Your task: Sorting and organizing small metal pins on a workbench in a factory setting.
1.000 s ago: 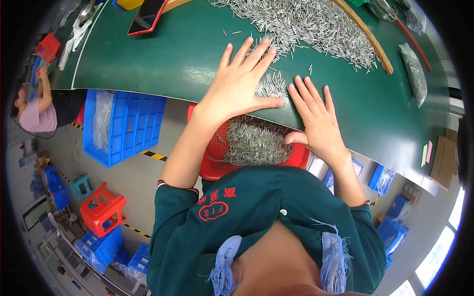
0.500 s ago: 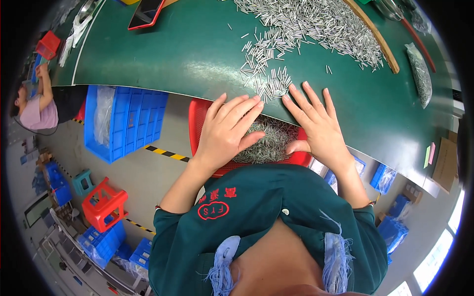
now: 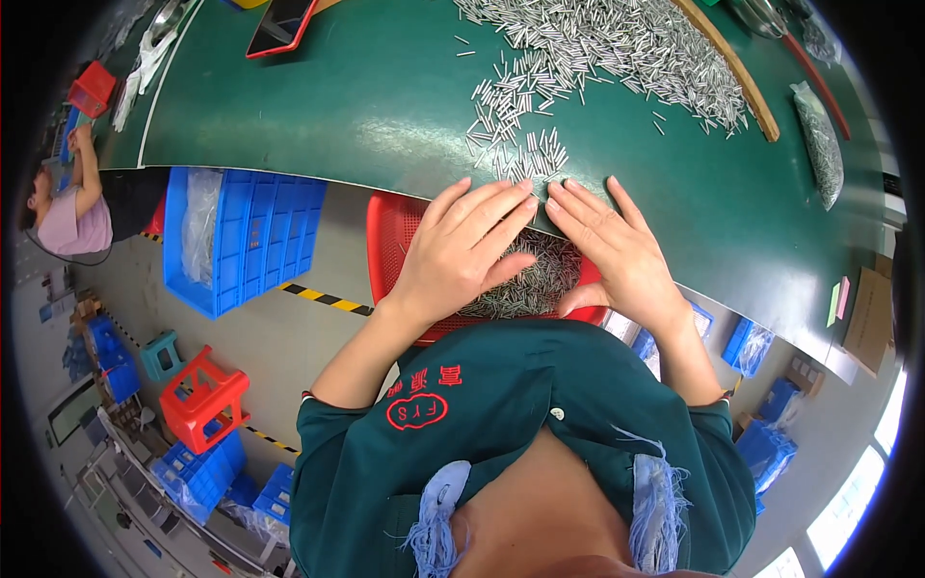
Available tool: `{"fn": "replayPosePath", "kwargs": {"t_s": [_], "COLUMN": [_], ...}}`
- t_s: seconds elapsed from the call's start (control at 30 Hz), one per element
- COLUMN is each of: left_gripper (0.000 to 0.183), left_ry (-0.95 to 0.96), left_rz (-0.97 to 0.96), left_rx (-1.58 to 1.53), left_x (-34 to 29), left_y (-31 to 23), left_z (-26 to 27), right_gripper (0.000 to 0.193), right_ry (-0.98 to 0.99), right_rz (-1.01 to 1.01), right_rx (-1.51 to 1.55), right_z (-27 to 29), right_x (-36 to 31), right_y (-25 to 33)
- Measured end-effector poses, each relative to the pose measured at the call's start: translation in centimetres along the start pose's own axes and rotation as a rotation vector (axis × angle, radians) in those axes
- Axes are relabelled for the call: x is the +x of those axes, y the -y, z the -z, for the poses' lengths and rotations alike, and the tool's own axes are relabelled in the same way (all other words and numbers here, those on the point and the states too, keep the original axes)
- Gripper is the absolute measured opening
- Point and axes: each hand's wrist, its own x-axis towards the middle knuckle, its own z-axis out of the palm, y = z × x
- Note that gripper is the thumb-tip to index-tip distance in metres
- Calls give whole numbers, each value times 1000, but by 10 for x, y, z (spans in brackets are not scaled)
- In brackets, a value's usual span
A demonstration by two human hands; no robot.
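Note:
Many small metal pins point(image 3: 617, 53) lie heaped on the green table point(image 3: 318, 116), with a thin trail of them reaching toward its near edge. My left hand point(image 3: 467, 241) rests at that edge, fingers stretched out and fingertips by the nearest pins. Beside it my right hand point(image 3: 612, 241) lies with its fingers extended over the edge, the index fingertip close to the left hand's. Neither hand grips anything. Under both hands, below the table edge, a red plastic basket point(image 3: 385, 241) holds a mass of the same pins, partly hidden by my hands.
A wooden strip point(image 3: 732, 72) borders the heap on the right, with a filled plastic bag point(image 3: 817, 144) beyond. A red-edged phone point(image 3: 282, 27) lies at the far left. Blue crates point(image 3: 255, 241) and a red stool point(image 3: 204, 397) stand left. A person point(image 3: 82, 207) sits at the left.
My hands have drawn closer together, and both sets of fingertips have come nearer the table edge. A few loose pins have shifted on the table.

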Motion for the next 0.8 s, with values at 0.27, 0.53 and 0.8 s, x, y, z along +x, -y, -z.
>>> {"fn": "replayPosePath", "kwargs": {"t_s": [0.27, 0.53, 0.8], "left_gripper": [55, 60, 63], "left_ry": [27, 57, 30], "left_rz": [-31, -3, 10], "left_rx": [14, 51, 73], "left_x": [1, 5, 17], "left_y": [-2, 2, 0], "left_z": [-1, -3, -4], "right_gripper": [111, 112, 109], "right_ry": [17, 28, -43], "right_rz": [12, 8, -12], "right_rx": [17, -139, -99], "right_z": [4, 0, -1], "right_x": [2, 10, 22], "right_y": [-5, -11, -5]}}
